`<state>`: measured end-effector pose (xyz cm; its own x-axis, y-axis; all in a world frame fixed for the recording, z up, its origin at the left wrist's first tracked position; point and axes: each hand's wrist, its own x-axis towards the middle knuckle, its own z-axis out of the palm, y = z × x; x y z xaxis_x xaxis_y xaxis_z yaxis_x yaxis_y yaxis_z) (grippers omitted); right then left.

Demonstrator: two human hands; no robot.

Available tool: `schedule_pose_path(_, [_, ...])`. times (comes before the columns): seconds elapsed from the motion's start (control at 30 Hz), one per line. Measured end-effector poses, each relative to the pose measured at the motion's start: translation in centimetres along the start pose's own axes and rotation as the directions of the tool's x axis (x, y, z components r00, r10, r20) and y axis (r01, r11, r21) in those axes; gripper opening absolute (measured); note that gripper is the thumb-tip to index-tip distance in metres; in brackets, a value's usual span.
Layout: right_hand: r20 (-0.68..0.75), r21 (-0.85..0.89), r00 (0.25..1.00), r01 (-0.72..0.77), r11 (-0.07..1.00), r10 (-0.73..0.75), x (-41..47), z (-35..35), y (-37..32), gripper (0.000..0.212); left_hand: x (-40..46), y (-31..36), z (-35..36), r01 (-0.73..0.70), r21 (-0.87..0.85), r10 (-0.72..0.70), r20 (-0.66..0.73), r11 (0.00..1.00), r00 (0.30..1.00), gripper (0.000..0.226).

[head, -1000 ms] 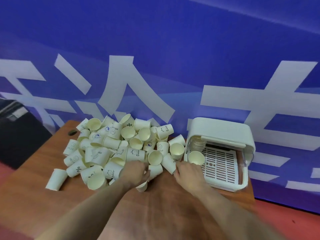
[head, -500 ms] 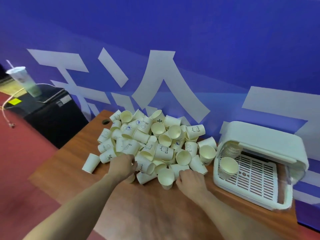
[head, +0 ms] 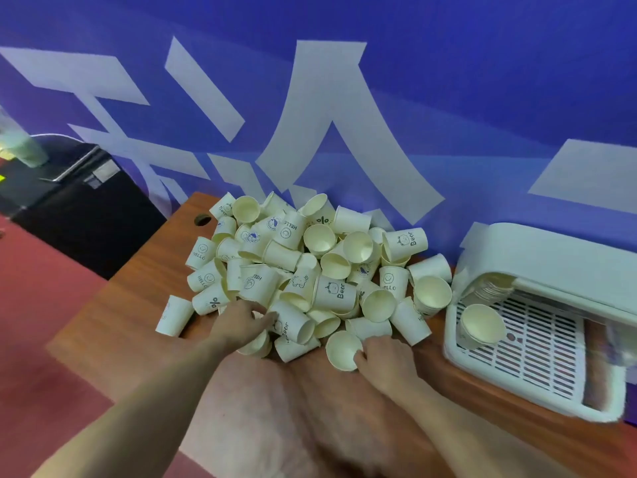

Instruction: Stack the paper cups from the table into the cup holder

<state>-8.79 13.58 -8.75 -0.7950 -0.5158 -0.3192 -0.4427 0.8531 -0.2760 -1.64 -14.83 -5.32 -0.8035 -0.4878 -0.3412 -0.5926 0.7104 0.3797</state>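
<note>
Since 0.5 s ago your right hand point(head: 386, 360) has closed its fingers on a cup point(head: 343, 350); left hand point(head: 241, 322) stays spread, empty, in the pile point(head: 310, 263).

Even, soft light — motion blur, wide-angle bending at edges.

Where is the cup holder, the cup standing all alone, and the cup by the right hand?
cup holder point(head: 551, 257): head view, on its white top cover.
lone cup point(head: 174, 315): head view, on its side wall.
cup by the right hand point(head: 343, 350): head view, inside its open mouth.
</note>
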Motion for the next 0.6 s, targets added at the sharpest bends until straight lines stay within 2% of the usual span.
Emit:
schedule_pose_path(0.1, [0.023,0.023,1.0,-0.018,1.0,0.018,0.2,0.2,0.0,0.027,0.4,0.4,0.2,0.017,-0.119,-0.007,0.081,0.993,0.997,0.021])
schedule_pose_path(0.27, [0.001,0.03,0.999,-0.038,0.999,0.038,-0.6,-0.5,0.1,0.035,0.0,1.4,-0.4,0.042,-0.292,0.006,0.159,0.955,0.987,0.019])
schedule_pose_path(0.47, [-0.076,0.06,0.994,-0.079,0.995,0.083,-3.0,-2.4,1.2,0.032,-2.3,4.0,-1.3,-0.076,-0.282,0.112,0.113,0.956,0.987,0.02])
schedule_pose_path(0.6, [-0.14,0.058,0.982,-0.118,0.991,0.125,-4.7,-4.3,2.3,0.022,-4.5,6.8,-1.4,-0.202,-0.182,0.217,0.069,0.962,0.974,0.022])
